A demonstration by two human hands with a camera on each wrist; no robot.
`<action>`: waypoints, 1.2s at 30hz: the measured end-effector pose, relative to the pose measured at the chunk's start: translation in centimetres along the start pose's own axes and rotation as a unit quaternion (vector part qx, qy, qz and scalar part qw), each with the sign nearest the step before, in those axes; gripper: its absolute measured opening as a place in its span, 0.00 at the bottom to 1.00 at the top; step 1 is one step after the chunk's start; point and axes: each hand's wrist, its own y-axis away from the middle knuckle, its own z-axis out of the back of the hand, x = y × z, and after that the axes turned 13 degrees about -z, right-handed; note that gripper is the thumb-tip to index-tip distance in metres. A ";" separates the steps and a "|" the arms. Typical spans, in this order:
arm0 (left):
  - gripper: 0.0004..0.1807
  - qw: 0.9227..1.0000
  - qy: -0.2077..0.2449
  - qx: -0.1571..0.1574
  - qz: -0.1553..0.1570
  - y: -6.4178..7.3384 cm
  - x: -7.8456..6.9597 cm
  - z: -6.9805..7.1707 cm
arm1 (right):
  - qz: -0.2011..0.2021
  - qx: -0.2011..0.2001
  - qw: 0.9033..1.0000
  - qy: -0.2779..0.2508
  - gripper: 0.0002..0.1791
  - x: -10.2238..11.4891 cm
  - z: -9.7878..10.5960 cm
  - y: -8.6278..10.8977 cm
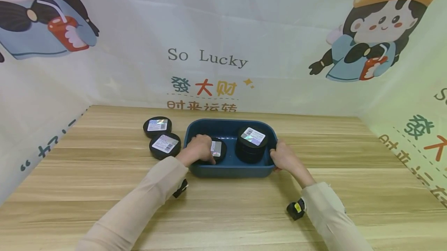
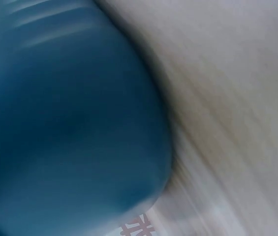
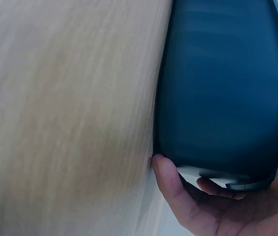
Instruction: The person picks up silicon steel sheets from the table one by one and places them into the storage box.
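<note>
A dark blue plastic bin (image 1: 230, 171) stands on the table. Inside its left half, my left hand (image 1: 200, 148) grips a flat round black tin (image 1: 220, 151) with a white label, covering much of it. My right hand (image 1: 284, 157) holds the bin's right end. The right wrist view shows the fingers (image 3: 170, 179) curled at the end of the bin (image 3: 227, 88), near its base. Stacked black tins (image 1: 251, 153) sit in the bin's right half. The left wrist view is filled by the bin's outer wall (image 2: 79, 123); the left hand is outside it.
Left of the bin, two more labelled black tins lie close together on the wooden table (image 1: 223, 212), a farther tin (image 1: 153, 130) and a nearer tin (image 1: 153, 151). A printed cloth backdrop (image 1: 297, 88) borders the table at the back and both sides.
</note>
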 end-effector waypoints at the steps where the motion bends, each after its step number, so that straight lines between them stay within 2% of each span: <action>1: 0.28 1.000 0.000 0.000 0.000 0.0 0.0 0.0 | 0.000 0.000 1.000 -0.001 0.13 0.0 0.0 0.0; 6: 0.33 1.000 -0.010 -0.009 -0.013 0.1 0.0 0.0 | -0.006 0.002 1.000 0.001 0.14 0.1 0.0 0.0; 11: 0.42 1.000 -0.001 -0.008 -0.020 0.4 -0.2 0.2 | -0.010 0.002 1.000 0.007 0.14 0.2 0.1 0.1; 14: 0.42 1.000 0.004 -0.009 -0.025 0.6 -0.1 0.2 | -0.008 0.004 1.000 0.009 0.14 0.2 0.1 0.1; 19: 0.40 0.998 -0.007 -0.019 -0.051 0.8 0.0 0.4 | -0.007 0.005 1.000 0.008 0.14 0.2 0.1 0.1; 25: 0.44 0.996 -0.003 -0.021 -0.081 1.4 0.1 1.1 | -0.002 0.003 1.000 -0.001 0.13 0.2 0.1 0.1; 30: 0.41 0.991 0.014 -0.052 -0.120 1.9 0.5 1.7 | 0.004 0.005 1.000 -0.013 0.13 0.1 0.1 0.0; 36: 0.29 0.977 0.058 -0.119 -0.168 2.4 1.4 2.0 | 0.000 0.007 1.000 -0.008 0.14 0.1 0.1 0.0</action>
